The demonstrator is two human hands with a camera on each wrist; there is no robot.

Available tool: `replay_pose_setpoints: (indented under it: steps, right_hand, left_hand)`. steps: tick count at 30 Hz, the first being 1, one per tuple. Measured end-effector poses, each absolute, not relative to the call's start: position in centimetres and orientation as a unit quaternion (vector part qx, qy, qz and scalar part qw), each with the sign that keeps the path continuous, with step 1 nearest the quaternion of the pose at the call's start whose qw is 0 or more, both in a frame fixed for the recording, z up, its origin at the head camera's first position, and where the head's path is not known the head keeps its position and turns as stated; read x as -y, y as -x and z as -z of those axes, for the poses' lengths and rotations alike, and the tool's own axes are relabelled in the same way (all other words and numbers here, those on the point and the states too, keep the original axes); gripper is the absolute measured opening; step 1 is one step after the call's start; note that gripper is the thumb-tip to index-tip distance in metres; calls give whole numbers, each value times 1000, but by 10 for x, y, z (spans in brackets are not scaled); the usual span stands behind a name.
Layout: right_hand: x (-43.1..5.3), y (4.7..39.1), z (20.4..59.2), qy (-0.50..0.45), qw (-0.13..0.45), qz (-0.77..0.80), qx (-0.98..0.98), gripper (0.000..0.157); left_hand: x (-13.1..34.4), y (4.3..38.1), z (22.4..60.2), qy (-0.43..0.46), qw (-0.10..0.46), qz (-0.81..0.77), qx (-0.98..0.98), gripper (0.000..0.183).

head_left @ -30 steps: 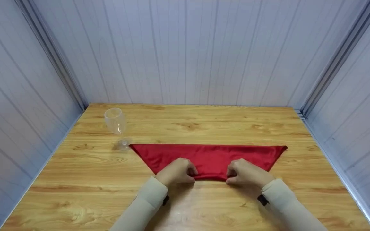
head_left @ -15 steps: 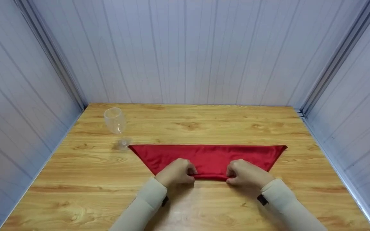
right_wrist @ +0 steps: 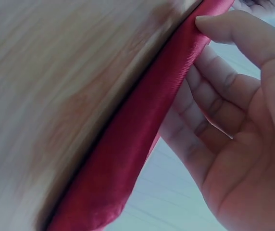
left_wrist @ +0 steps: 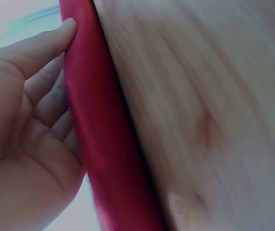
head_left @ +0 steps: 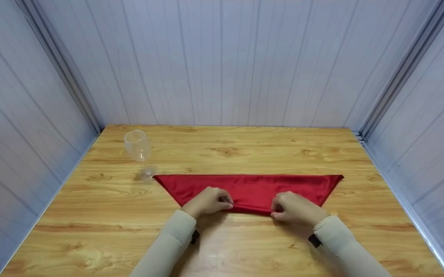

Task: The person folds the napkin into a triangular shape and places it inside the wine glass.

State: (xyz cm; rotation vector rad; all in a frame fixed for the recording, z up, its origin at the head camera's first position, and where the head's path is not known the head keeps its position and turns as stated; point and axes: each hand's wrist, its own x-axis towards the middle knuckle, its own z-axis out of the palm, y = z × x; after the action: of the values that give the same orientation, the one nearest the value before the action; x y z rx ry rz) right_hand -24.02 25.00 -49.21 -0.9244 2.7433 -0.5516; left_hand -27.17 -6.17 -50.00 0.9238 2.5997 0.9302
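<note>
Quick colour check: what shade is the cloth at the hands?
Red, slightly shiny, no pattern visible; the cloth shows best in the head view.

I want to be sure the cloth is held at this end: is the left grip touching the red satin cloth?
Touching. In the left wrist view, the left grip has its thumb tip lying on the red satin cloth.

Pale, bluish-white panelled walls close in on three sides: a grooved back wall (head_left: 222, 61), a left wall (head_left: 17, 130) and a right wall (head_left: 429, 130). Grey corner trim (head_left: 407, 69) runs up both far corners. Between them spreads a yellowish wood-grain tabletop (head_left: 252, 250), knotted and streaked, catching a soft glare near the front.
</note>
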Motion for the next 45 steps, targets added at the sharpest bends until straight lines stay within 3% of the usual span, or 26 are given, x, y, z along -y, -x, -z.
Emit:
replay_pose_setpoints:
  steps: [23, 35, 45]
  right_hand:
    - [-249, 246, 499, 338, 74, 202, -916, 13]
    - [-253, 256, 500, 289, 155, 254, -910, 3]
    - [-260, 264, 501, 309, 164, 264, -899, 5]
  left_hand:
    - [59, 277, 503, -293, 148, -320, -889, 4]
    - [61, 278, 503, -293, 153, -323, -887, 6]
    - [63, 278, 502, -296, 150, -334, -882, 4]
